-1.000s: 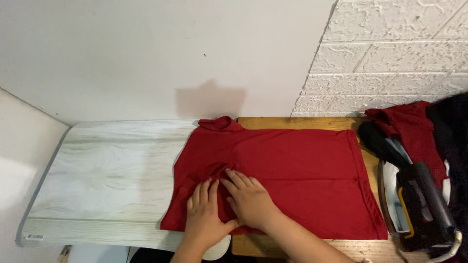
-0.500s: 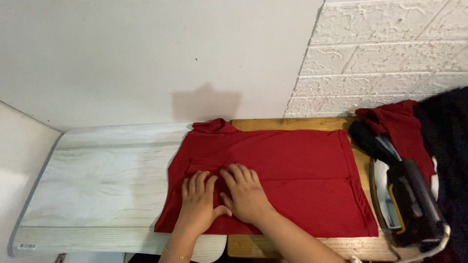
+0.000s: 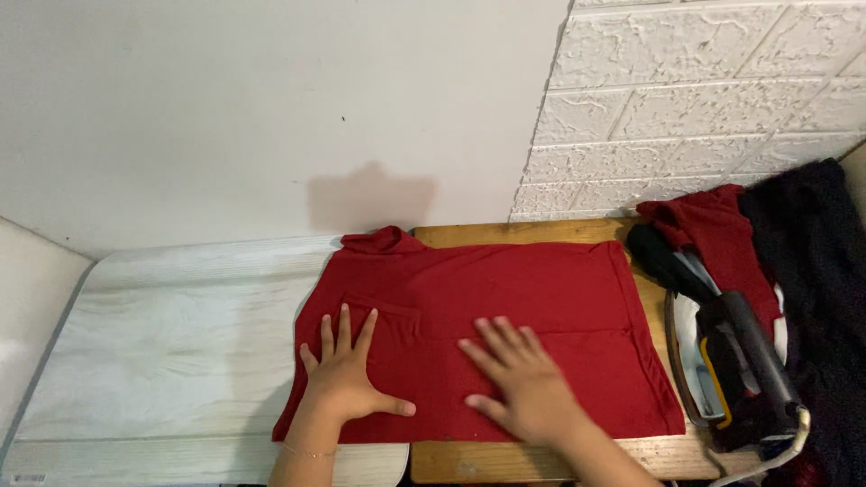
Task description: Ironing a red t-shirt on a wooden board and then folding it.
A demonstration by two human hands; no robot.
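Head view: red shirt (image 3: 505, 316) lies flat across the seam between the pale board (image 3: 162, 334) and the wooden table (image 3: 541, 233), mostly smooth, with a few creases left near the collar end. I see my left hand (image 3: 347, 383) and right hand (image 3: 528, 388) both spread open, palms pressed on the cloth, pinching nothing. I judge flattening nearly done; the iron (image 3: 735, 379) stands untouched at right beside other clothes (image 3: 794, 243).
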